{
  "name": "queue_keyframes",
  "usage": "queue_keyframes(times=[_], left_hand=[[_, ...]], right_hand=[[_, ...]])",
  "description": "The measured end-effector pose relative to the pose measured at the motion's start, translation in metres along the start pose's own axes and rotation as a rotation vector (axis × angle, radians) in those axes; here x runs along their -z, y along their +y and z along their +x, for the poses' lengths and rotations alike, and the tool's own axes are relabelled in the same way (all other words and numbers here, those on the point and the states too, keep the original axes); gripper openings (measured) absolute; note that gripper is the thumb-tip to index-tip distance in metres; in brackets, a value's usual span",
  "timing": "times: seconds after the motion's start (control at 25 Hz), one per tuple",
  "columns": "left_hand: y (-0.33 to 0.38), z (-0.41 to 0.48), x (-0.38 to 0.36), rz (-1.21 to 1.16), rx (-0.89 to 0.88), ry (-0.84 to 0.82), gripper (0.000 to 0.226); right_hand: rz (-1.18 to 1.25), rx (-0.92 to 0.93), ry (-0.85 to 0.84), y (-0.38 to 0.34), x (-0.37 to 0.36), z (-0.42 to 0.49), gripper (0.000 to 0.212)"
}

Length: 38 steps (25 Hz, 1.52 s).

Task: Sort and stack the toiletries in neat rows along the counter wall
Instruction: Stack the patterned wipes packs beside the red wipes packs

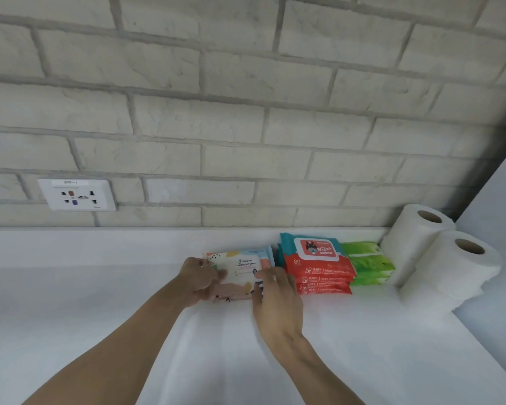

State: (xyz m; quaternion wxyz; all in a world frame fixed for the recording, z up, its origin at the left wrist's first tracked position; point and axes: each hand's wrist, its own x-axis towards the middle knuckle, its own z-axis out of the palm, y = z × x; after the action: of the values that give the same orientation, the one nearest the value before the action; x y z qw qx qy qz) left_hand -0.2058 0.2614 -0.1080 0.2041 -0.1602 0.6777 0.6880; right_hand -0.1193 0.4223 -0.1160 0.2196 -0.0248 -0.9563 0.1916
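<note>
- Left hand (200, 280) and right hand (275, 293) gripping ends of pastel wipes pack (241, 268), on desk (100, 287) just left of red wipes stack (319, 270).
- Stacking step, likely; next: square edges, align with row.

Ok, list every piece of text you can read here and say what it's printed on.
"Stalove" (first letter unsure), "CLEANING WET WIPES": pastel wipes pack
"WIPES": lid atop the red wipes packs
"80", "BABY", "Infant Hand": fronts of the red wipes packs
"SPP-1" (blurred, unsure): wall socket
Nothing legible on the green packs; all other small print is too blurred.
</note>
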Motion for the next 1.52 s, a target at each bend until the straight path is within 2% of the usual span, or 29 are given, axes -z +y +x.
queue_keyframes(times=[0.2, 0.32, 0.52, 0.72, 0.88, 1.0, 1.32, 1.52], left_hand=[[-0.001, 0.003, -0.005, 0.015, -0.017, 0.028, 0.014], [-0.003, 0.006, -0.008, 0.031, -0.019, 0.043, 0.014], [-0.003, 0.013, -0.008, 0.086, -0.044, 0.045, 0.034], [-0.003, 0.015, -0.014, 0.189, -0.111, 0.026, 0.038], [-0.006, 0.008, -0.018, 0.558, -0.162, 0.148, 0.033], [-0.010, 0.004, -0.017, 0.769, -0.235, 0.155, 0.035], [-0.011, -0.001, -0.016, 0.732, -0.221, 0.102, 0.026], [-0.014, -0.002, -0.012, 0.677, -0.261, 0.095, 0.037]], right_hand=[[-0.022, 0.034, -0.049, 0.000, -0.006, -0.006, 0.029], [0.034, 0.066, -0.140, 0.002, -0.011, -0.008, 0.033], [0.037, 0.088, -0.226, 0.008, -0.024, -0.004, 0.043], [0.014, 0.110, -0.168, 0.013, -0.034, -0.010, 0.049], [-0.001, 0.123, -0.161, 0.015, -0.034, -0.012, 0.051], [0.000, 0.135, -0.198, 0.017, -0.031, -0.014, 0.053], [-0.029, 0.115, -0.240, 0.017, -0.031, -0.014, 0.058], [-0.010, 0.095, -0.275, 0.013, -0.028, -0.013, 0.060]])
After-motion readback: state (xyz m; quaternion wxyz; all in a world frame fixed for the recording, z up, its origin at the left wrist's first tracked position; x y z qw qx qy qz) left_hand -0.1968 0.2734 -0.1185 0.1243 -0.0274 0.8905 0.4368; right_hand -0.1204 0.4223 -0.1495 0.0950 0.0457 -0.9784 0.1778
